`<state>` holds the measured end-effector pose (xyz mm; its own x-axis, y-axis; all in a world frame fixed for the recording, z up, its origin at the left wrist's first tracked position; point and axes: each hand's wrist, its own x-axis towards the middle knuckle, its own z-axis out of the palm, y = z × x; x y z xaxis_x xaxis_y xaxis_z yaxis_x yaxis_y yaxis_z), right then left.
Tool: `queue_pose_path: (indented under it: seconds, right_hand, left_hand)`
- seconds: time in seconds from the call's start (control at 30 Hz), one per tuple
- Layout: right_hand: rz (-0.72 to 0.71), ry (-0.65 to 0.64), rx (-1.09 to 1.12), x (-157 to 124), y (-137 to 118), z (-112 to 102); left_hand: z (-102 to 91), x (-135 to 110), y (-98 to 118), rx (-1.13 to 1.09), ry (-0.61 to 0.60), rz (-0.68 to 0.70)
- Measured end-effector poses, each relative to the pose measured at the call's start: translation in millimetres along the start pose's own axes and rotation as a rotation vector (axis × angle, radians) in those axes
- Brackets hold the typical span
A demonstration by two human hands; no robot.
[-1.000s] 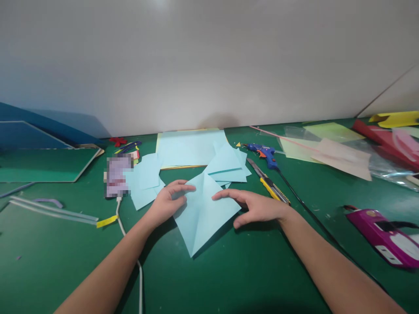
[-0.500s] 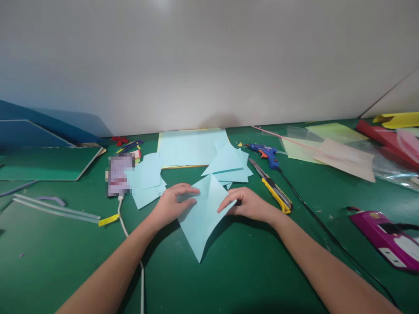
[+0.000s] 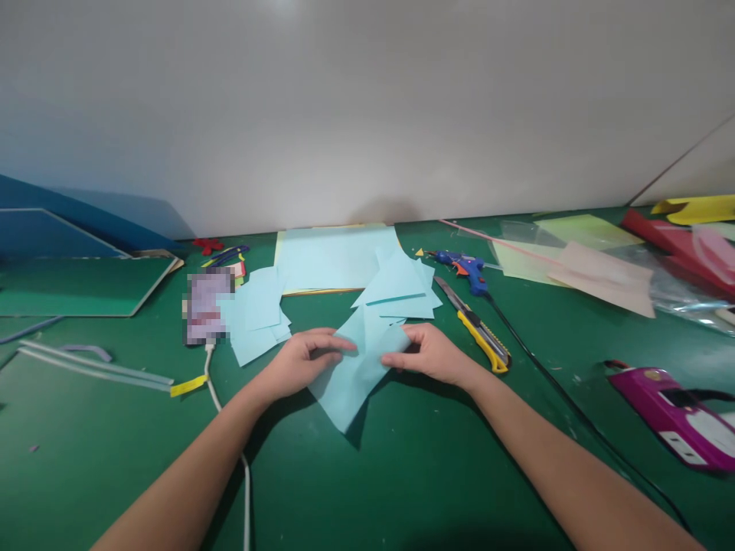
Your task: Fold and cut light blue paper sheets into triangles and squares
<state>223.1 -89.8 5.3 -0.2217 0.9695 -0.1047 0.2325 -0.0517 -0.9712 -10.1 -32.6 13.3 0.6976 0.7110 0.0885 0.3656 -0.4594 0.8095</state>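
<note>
A creased light blue paper square [image 3: 353,375] is lifted off the green table [image 3: 402,474] between both hands, its lower point hanging toward me. My left hand [image 3: 302,360] pinches its left side, fingers closed on the sheet. My right hand [image 3: 428,353] pinches the right side with thumb and fingers. The two sides are pushed in toward each other, so the paper bulges along its folds.
More blue paper pieces [image 3: 258,314] and a folded stack [image 3: 402,291] lie just behind, with a large blue sheet [image 3: 333,256] beyond. A yellow utility knife [image 3: 479,333] and blue glue gun [image 3: 465,269] lie right. A phone [image 3: 207,306] with white cable lies left; a magenta device [image 3: 674,417] far right.
The paper lay flat under both hands a second ago. Both hands have since gripped its sides, lifted it and drawn them together, making the sheet narrower.
</note>
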Motion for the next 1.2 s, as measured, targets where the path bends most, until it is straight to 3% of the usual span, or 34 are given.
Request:
queue_pose_path:
  seconds: [0.17, 0.33, 0.53, 0.6, 0.7, 0.83, 0.93, 1.07, 1.2]
  right_hand:
    - [0.073, 0.043, 0.056, 0, -4, 2]
    - [0.146, 0.122, 0.028, 0, -5, 6]
    - [0.075, 0.215, 0.027, 2, -2, 14]
    - [0.018, 0.253, 0.146, 3, -1, 14]
    - [-0.030, 0.260, 0.358, 5, 0, 13]
    - [0.005, 0.091, 0.451, 3, -1, 15]
    - [0.039, -0.021, 0.400, 0, -3, 21]
    - [0.097, 0.050, 0.357, -1, -4, 27]
    - [0.134, 0.084, 0.345, 1, -2, 27]
  left_hand:
    - [-3.5, 0, 7, -0.031, -0.046, -0.023]
    - [-5.4, -2, 6, -0.122, -0.004, -0.074]
    - [-4.8, -1, 10, -0.164, -0.142, -0.080]
    - [-2.0, -1, 10, -0.179, -0.114, -0.106]
    - [4.0, 0, 9, -0.245, 0.025, -0.170]
    - [11.7, 0, 12, -0.359, 0.172, -0.213]
    - [16.3, -1, 16, -0.377, 0.158, -0.175]
    - [20.6, -1, 15, -0.346, 0.105, -0.144]
    - [20.5, 1, 11, -0.537, 0.174, -0.205]
